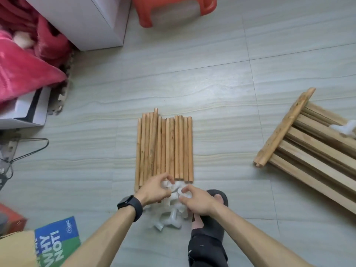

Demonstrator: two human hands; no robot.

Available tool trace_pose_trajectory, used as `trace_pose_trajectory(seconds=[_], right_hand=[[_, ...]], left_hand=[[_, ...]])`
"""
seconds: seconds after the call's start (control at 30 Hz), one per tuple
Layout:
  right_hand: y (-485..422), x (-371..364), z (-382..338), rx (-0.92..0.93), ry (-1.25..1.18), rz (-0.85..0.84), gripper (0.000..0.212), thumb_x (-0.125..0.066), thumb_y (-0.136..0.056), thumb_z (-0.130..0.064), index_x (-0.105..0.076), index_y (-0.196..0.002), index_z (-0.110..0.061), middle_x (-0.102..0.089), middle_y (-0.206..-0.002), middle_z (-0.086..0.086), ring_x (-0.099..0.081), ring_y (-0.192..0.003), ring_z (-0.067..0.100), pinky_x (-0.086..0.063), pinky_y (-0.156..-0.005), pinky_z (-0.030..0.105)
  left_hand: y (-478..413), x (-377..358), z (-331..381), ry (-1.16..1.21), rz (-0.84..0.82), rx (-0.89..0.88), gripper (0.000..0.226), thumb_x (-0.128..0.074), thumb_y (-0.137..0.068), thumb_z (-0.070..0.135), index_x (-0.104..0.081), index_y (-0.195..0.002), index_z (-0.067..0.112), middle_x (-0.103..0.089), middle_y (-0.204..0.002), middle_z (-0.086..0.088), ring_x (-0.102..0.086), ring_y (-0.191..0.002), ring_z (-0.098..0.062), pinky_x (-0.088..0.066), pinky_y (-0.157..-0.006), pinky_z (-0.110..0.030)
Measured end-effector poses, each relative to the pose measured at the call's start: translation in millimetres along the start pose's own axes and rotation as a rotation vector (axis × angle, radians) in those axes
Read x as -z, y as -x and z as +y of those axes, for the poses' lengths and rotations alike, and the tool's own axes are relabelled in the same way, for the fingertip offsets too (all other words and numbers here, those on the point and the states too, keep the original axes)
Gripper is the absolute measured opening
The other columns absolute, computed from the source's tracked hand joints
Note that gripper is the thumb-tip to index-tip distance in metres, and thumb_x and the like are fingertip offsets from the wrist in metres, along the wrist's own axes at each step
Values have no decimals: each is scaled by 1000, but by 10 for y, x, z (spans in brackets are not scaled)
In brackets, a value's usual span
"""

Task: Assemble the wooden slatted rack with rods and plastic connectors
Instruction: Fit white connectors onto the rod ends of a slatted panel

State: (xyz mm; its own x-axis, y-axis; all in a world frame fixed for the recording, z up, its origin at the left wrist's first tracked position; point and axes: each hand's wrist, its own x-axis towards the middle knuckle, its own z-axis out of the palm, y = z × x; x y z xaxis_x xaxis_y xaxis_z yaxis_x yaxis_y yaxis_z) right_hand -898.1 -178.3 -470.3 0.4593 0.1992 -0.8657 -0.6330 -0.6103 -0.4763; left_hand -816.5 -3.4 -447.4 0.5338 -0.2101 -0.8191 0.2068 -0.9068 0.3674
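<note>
On the floor (212,83), slats (312,151) are stacked at 3 o'clock, well apart. Rods (165,147) are laid side by side, long axes running 12 to 6, near ends beside the connectors (169,220) heaped at 6. Connectors are pinched in both grips, the left hand (154,189) and the right hand (196,199). Rod ends lie at 12, nearer the left.

Grey tiled floor (212,83). Red plastic stool (173,10) at top edge, white cabinet (92,22) just left of it. Pink blanket (25,64) heaped far left. Wire hanger (28,149) flat on floor below it. Blue-green "WHY NOT!" bag (57,239) bottom left, orange box (11,218) beside it. Black slipper (212,234) bottom centre
</note>
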Motion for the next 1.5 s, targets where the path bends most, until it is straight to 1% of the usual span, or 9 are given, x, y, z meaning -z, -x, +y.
trace_pose_trajectory(seconds=[0.13, 0.27, 0.37, 0.53, 0.63, 0.83, 1.1, 1.3, 1.5], right_hand=[[69, -10, -73, -31, -34, -74, 54, -38, -81, -57, -45, -134, -56, -69, -118, -13, -68, -107, 22, -36, -102, 43], [279, 405, 42, -17, -455, 24, 27, -50, -99, -26, -62, -122, -23, -68, -98, 5, -76, -76, 29, -62, -84, 42], [457, 995, 236, 0, -634, 308, 12, -55, -101, -22, -64, -105, -16, -70, -109, 11, -76, -70, 23, -59, -63, 31], [707, 1963, 857, -71, -593, 987, 9, -59, -93, -27, -66, -94, -22, -75, -89, 1, -71, -72, 16, -59, -78, 40], [815, 2314, 1214, -204, -368, 1173, 26, -54, -95, -22, -60, -120, -19, -61, -125, 9, -61, -106, 25, -47, -93, 37], [762, 2710, 1697, -431, -176, 1056, 49, -41, -102, -29, -35, -150, -38, -18, -159, 14, -55, -114, 42, -45, -97, 45], [703, 2882, 1953, -377, -183, 1205, 24, -47, -104, -26, -55, -125, -18, -43, -132, 17, -55, -102, 35, -43, -92, 38], [755, 2658, 1741, -240, -463, 1415, 18, -50, -98, -26, -45, -113, -18, -55, -116, 9, -55, -101, 28, -42, -84, 38], [774, 2234, 1192, 1, -589, 1246, 27, -53, -101, -33, -51, -126, -24, -61, -101, -8, -60, -97, 18, -51, -90, 38]], left_hand=[[99, -127, -275, -294, -3, 8, 50, -58, -84, 28, -50, -131, 42, -43, -142, 1, -56, -116, -21, -44, -89, -27], [133, -112, -77, -902, 100, -31, 52, -47, -88, 21, -42, -138, 33, -48, -137, -4, -65, -94, -28, -49, -69, -34], [80, -120, 406, -1032, 162, -153, 37, -46, -91, 21, -52, -127, 26, -57, -118, -2, -62, -80, -25, -39, -60, -33], [-341, -370, 1297, -833, 263, -399, 36, -43, -96, 28, -52, -130, 23, -55, -128, -6, -59, -107, -28, -45, -68, -37], [-534, -629, 1855, -586, 207, -482, 43, -43, -98, 34, -45, -140, 24, -46, -143, -5, -50, -123, -28, -50, -87, -42], [-947, -1107, 2635, -250, -17, -412, 61, -39, -100, 54, -31, -150, 20, -41, -147, -12, -58, -119, -36, -48, -99, -48], [-1108, -1323, 2699, -287, 26, -454, 44, -36, -101, 55, -42, -133, 26, -55, -114, -11, -61, -91, -41, -51, -89, -45], [-1050, -1365, 2455, -263, -44, -424, 44, -33, -98, 62, -40, -125, 29, -61, -103, -6, -61, -90, -31, -52, -80, -43], [-925, -1134, 2192, 14, -117, -418, 47, -42, -100, 60, -56, -128, 25, -70, -112, 0, -67, -103, -22, -52, -93, -39]])
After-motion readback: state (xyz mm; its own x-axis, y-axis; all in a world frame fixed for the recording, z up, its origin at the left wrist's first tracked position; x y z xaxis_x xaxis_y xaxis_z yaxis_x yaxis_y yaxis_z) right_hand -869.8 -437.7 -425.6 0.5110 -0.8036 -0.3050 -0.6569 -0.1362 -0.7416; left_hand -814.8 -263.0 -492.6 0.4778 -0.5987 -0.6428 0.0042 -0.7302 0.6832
